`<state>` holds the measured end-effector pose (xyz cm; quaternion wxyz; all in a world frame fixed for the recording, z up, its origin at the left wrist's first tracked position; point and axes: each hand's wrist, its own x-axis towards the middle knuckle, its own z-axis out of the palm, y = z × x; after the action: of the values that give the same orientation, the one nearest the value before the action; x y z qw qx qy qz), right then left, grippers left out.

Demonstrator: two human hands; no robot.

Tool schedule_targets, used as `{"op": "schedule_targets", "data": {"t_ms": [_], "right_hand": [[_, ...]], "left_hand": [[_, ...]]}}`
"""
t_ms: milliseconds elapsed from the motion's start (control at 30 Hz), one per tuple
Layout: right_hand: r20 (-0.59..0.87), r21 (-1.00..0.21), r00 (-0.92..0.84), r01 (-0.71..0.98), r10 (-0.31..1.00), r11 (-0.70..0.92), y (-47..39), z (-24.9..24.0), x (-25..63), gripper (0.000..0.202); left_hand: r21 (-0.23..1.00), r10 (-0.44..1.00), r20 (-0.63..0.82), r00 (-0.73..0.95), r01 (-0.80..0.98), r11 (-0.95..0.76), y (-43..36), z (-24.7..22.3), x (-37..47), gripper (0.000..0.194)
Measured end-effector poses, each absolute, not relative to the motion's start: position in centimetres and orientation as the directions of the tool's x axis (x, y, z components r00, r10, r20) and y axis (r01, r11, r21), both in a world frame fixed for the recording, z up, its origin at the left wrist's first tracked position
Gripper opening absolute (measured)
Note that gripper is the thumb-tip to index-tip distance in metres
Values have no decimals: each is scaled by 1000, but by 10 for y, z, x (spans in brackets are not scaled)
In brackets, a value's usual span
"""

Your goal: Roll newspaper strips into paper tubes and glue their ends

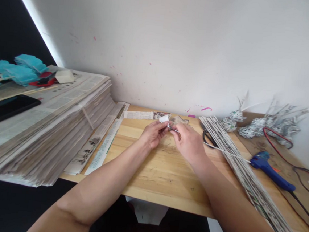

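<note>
My left hand is closed in a pinch on the curled white end of a paper strip, above the wooden table. My right hand almost touches it, its fingers closed on a thin greyish rod whose tip meets the paper; most of the rod is hidden by the fingers. Behind the hands, a printed newspaper strip lies flat near the wall. Scissors with black handles rest to the right of my right hand, partly under a bundle of rolled newspaper sticks.
On the left rises a tall newspaper stack, bearing a black phone and blue packets. Cut newspaper strips lie beside it. At right are a blue glue gun with cable and several woven paper pieces on cardboard.
</note>
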<state>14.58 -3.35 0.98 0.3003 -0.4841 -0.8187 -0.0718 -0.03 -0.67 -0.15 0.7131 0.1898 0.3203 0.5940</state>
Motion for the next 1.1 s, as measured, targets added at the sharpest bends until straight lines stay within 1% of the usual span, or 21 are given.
{"op": "schedule_targets", "data": {"t_ms": [100,233,333,467,567,667,800,900,1033,1100], "right_hand": [[554,-171,-349,841,756,513,-34,10,147,15],[551,-187,-332,845,766,501,-34,12,147,21],[536,-198,-320,852,782,484,-35,14,147,22],[498,-236,-316,847,808,476,-34,13,146,17],[516,-265,-310,829,798,493,-33,11,145,10],[523,-255,-309,833,795,491,-34,11,145,9],[463,-218,-327,859,824,464,-34,14,144,18],[408,-219,-341,864,847,453,-34,15,144,24],[430,-275,-332,838,840,472,-36,15,145,18],[437,-280,-323,838,839,469,-36,14,146,16]], "left_hand": [[658,969,-239,68,-722,213,-7,-2,0,7],[647,967,-243,75,-730,219,-6,-1,1,7],[643,967,-243,77,-734,220,-7,-1,1,8],[654,959,-273,73,-717,241,-8,0,1,8],[672,962,-266,56,-705,226,-9,-1,2,6],[679,963,-265,54,-698,226,-8,-1,2,6],[679,953,-298,58,-688,255,-7,-1,0,5],[674,951,-300,71,-690,264,-6,0,-1,4],[631,952,-300,60,-736,245,-7,1,1,5],[621,953,-295,70,-743,247,-7,0,1,5]]}}
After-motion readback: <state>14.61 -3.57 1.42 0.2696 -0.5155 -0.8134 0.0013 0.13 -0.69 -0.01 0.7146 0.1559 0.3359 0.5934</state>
